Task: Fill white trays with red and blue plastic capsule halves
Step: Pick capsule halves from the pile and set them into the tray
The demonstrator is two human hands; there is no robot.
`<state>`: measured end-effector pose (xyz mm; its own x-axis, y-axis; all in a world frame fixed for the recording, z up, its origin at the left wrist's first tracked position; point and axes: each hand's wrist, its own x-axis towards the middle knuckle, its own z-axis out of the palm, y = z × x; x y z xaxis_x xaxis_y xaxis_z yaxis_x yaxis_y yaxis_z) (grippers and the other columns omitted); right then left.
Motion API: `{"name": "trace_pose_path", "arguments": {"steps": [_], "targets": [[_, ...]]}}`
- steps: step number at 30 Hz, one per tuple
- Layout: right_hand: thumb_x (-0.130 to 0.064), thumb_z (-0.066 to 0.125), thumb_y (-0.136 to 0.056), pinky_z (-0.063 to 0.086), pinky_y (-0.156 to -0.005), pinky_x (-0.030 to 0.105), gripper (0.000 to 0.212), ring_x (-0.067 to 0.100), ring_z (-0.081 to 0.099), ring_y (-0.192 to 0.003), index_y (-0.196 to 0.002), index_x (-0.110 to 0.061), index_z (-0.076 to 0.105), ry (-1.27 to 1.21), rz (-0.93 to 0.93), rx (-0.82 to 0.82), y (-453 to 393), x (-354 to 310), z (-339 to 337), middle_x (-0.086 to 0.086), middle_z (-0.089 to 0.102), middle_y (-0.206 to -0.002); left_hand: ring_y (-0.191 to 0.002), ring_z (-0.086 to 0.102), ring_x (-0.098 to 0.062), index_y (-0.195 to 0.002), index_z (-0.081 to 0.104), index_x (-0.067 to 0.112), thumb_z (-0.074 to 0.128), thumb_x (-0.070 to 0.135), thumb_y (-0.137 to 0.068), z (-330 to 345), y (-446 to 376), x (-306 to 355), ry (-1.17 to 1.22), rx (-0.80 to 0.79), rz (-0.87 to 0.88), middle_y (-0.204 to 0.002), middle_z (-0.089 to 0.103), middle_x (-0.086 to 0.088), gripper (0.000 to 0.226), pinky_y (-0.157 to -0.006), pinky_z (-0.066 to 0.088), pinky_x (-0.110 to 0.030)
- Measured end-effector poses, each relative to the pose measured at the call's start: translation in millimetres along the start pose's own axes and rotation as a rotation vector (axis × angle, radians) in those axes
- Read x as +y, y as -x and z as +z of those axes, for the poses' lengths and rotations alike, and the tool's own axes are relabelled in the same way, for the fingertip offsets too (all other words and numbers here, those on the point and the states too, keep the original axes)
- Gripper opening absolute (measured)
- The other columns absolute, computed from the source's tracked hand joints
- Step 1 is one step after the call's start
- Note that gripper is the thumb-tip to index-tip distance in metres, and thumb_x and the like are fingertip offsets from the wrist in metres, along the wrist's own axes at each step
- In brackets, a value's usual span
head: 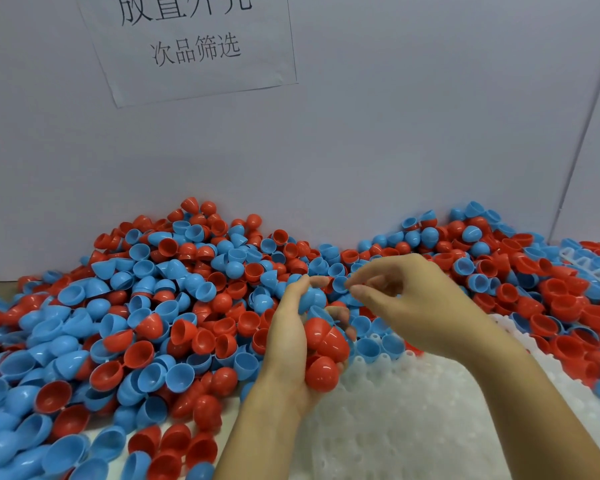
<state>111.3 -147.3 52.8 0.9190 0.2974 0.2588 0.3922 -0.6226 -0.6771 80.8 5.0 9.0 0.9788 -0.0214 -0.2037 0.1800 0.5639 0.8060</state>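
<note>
My left hand [288, 341] cups a handful of capsule halves [323, 348], mostly red with a blue one on top, above the near edge of the pile. My right hand [406, 299] hovers just right of it with fingers loosely curled toward the handful's top; whether it pinches anything is hidden. A big heap of red and blue capsule halves [160, 306] covers the table. A white tray [406, 420] with round sockets lies under both hands, and a few blue halves [371, 348] sit in its far sockets.
A grey wall [395, 133] stands directly behind the heap, with a paper sign [194, 43] taped on it. Another white tray [582, 268] pokes out of the pile at the far right. Loose halves spill around the tray's right side.
</note>
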Motion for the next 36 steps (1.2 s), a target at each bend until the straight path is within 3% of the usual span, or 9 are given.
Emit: {"name": "trace_pose_path", "arguments": {"steps": [3,6,10,13,18,21,27,31,36], "targets": [[-0.025,0.072,-0.090,0.046,-0.058,0.007,0.005,-0.010,0.064,-0.065,-0.093,-0.026,0.075,-0.058,-0.036,-0.033,2,-13,15,-0.007,0.070,-0.068,-0.058,0.060,-0.017,-0.113,0.067,0.022,0.061,0.051,-0.084,2,2,1,-0.004,-0.086,0.002,-0.085,0.067,-0.009,0.041,-0.041,0.044,-0.023],[-0.028,0.076,-0.085,0.041,-0.056,0.002,0.005,-0.021,0.055,-0.062,-0.089,-0.024,0.075,0.001,-0.023,-0.038,3,-15,23,-0.016,0.064,-0.068,-0.061,0.064,-0.016,-0.112,0.070,0.022,0.068,0.054,-0.070,4,3,-1,-0.039,-0.131,0.028,-0.093,0.070,-0.007,0.053,-0.042,0.046,-0.023],[-0.027,0.075,-0.084,0.040,-0.049,0.007,0.014,-0.010,0.057,-0.057,-0.077,-0.036,0.066,0.076,-0.015,-0.069,2,-15,21,-0.011,0.065,-0.069,-0.072,0.068,-0.020,-0.109,0.072,0.028,0.065,0.059,-0.072,3,1,-5,-0.139,-0.144,0.099,-0.095,0.072,-0.008,0.049,-0.054,0.053,-0.029],[-0.021,0.075,-0.083,0.041,-0.048,0.006,0.019,-0.009,0.058,-0.053,-0.070,-0.031,0.067,0.052,-0.016,-0.054,2,-15,20,-0.013,0.063,-0.055,-0.082,0.069,-0.025,-0.113,0.070,0.033,0.059,0.055,-0.088,3,0,-6,-0.154,-0.118,0.101,-0.102,0.074,-0.011,0.035,-0.068,0.056,-0.037],[-0.016,0.075,-0.082,0.046,-0.053,0.009,0.013,0.003,0.067,-0.058,-0.073,-0.025,0.073,-0.106,0.020,0.001,0,-10,17,-0.014,0.071,-0.065,-0.060,0.058,-0.022,-0.106,0.072,0.032,0.056,0.048,-0.093,4,1,-1,-0.041,-0.049,0.056,-0.076,0.065,-0.013,0.026,-0.042,0.045,-0.024],[-0.014,0.076,-0.083,0.048,-0.055,0.008,0.012,0.005,0.070,-0.062,-0.075,-0.023,0.074,-0.192,0.048,0.016,-1,-8,19,-0.010,0.073,-0.069,-0.051,0.058,-0.019,-0.096,0.073,0.026,0.057,0.043,-0.093,5,2,1,-0.033,-0.012,0.067,-0.070,0.063,-0.013,0.023,-0.038,0.041,-0.021],[-0.019,0.076,-0.084,0.052,-0.059,0.013,0.009,0.005,0.071,-0.069,-0.078,-0.025,0.074,-0.336,0.126,0.066,-1,-7,22,-0.010,0.074,-0.072,-0.051,0.064,-0.016,-0.068,0.076,0.033,0.057,0.042,-0.093,5,3,3,-0.045,-0.040,0.036,-0.079,0.074,-0.009,0.032,-0.037,0.041,-0.021],[-0.014,0.075,-0.087,0.048,-0.048,0.012,0.008,0.009,0.070,-0.058,-0.080,-0.016,0.073,-0.483,0.155,0.142,-1,-9,24,-0.003,0.074,-0.069,-0.051,0.062,-0.015,-0.070,0.077,0.032,0.055,0.042,-0.094,5,5,3,-0.020,-0.046,0.017,-0.080,0.074,-0.011,0.034,-0.034,0.038,-0.019],[-0.022,0.072,-0.089,0.043,-0.043,0.008,0.003,0.001,0.068,-0.057,-0.087,-0.019,0.072,-0.505,0.170,0.257,-2,-8,24,-0.011,0.072,-0.066,-0.065,0.071,-0.022,-0.082,0.077,0.025,0.059,0.034,-0.092,8,8,4,0.056,-0.044,-0.043,-0.093,0.076,-0.018,0.023,-0.032,0.034,-0.015]]}}
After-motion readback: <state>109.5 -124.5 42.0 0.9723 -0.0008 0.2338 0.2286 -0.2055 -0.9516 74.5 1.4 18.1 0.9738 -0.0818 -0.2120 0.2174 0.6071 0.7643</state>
